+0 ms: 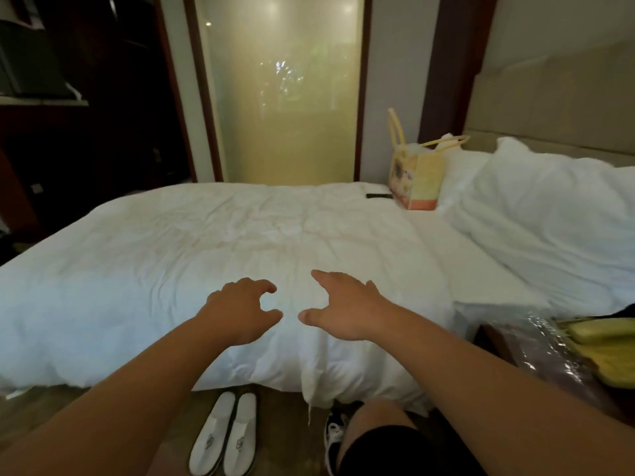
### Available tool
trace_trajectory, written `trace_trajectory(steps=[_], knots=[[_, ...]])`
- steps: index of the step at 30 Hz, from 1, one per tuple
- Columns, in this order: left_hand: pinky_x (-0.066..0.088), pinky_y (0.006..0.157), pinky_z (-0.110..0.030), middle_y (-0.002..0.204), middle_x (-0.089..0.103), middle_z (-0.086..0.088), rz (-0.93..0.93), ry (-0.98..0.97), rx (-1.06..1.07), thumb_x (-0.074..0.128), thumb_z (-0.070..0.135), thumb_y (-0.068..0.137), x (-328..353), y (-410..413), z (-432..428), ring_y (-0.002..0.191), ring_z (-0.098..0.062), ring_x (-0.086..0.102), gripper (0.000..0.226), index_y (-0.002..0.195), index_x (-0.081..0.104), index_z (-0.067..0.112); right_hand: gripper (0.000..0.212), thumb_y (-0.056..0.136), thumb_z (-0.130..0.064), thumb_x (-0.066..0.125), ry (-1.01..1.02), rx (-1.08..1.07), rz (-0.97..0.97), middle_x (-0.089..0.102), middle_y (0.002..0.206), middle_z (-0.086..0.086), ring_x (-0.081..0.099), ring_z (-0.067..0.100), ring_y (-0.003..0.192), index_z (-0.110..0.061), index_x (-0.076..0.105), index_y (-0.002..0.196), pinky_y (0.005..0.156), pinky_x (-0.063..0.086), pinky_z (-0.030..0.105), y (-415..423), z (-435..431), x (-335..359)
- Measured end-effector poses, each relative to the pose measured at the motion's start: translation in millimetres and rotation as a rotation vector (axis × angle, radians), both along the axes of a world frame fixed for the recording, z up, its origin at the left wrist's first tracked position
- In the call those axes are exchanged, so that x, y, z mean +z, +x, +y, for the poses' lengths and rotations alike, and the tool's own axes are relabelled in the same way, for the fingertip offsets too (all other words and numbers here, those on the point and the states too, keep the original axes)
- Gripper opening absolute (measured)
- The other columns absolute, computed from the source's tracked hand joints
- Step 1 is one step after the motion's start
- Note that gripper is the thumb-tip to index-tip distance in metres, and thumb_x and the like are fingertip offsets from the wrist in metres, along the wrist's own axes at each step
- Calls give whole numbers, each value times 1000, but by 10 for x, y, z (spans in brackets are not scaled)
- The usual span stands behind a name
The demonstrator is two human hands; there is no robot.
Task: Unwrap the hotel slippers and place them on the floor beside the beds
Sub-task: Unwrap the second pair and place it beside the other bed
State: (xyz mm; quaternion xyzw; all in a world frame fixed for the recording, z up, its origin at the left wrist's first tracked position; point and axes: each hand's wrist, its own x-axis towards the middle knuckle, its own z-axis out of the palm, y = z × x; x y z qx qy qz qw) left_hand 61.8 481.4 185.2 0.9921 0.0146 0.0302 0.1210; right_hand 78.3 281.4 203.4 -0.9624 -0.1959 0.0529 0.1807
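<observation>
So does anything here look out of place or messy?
Mostly tidy: the slippers sit side by side on the floor by the bed. Odd bits: a yellow bag stands on the bed by the pillows, and the duvet is wrinkled.

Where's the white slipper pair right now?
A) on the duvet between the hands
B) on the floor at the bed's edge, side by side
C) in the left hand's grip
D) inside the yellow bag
B: the white slippers lie side by side on the floor beside the bed, below the left hand; both it and the right hand are open and empty above the duvet.
</observation>
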Motion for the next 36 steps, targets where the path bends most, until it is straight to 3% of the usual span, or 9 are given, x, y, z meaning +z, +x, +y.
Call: trace_trajectory(steps=[19, 23, 28, 30, 32, 33, 36], knots=[[40, 101, -38, 141, 48, 8, -169, -8, -261, 55, 59, 86, 522, -10, -1593, 127, -19, 47, 50, 133, 48, 43, 83, 85, -64, 55, 252, -302, -84, 16, 162, -12, 10, 13, 148, -40, 15, 154, 120, -4, 47, -811, -1903, 388], [40, 101, -38, 139, 49, 7, -162, -41, -336, 56, 57, 87, 493, 6, -1923, 126, -19, 47, 48, 132, 49, 41, 83, 85, -61, 59, 283, -358, -79, 19, 161, -11, 15, 13, 147, -39, 19, 153, 120, 9, 48, -888, -2208, 403], [37, 103, -38, 138, 49, 9, -172, -57, -422, 55, 55, 88, 390, 35, -2253, 127, -18, 45, 46, 131, 51, 40, 84, 81, -60, 64, 334, -420, -81, 26, 159, -9, 26, 14, 144, -38, 25, 152, 118, 23, 40, -866, -2658, 387], [36, 104, -37, 139, 49, 9, -170, -65, -463, 55, 55, 88, 334, 56, -2362, 127, -18, 45, 45, 131, 51, 40, 84, 77, -61, 66, 372, -464, -80, 33, 155, -12, 41, 11, 134, -40, 30, 150, 102, 39, 26, -860, -2872, 352], [36, 105, -36, 139, 49, 10, -166, -72, -498, 56, 54, 88, 271, 70, -2461, 127, -17, 45, 45, 130, 51, 40, 84, 71, -65, 66, 404, -535, -87, 42, 144, -16, 60, -2, 101, -44, 35, 146, 74, 48, 13, -904, -3076, 294], [37, 104, -36, 138, 50, 10, -165, -74, -513, 57, 54, 88, 238, 75, -2503, 127, -17, 46, 45, 130, 52, 40, 84, 67, -66, 66, 412, -574, -90, 45, 141, -16, 61, -3, 90, -45, 38, 144, 69, 48, 11, -932, -3185, 243], [39, 104, -38, 134, 53, 7, -156, -61, -573, 60, 53, 86, 147, 90, -2642, 124, -18, 49, 47, 130, 54, 38, 82, 66, -64, 71, 409, -699, -57, 52, 130, -21, 55, 8, 108, -42, 45, 140, 83, 43, 24, -1057, -3572, -45]])
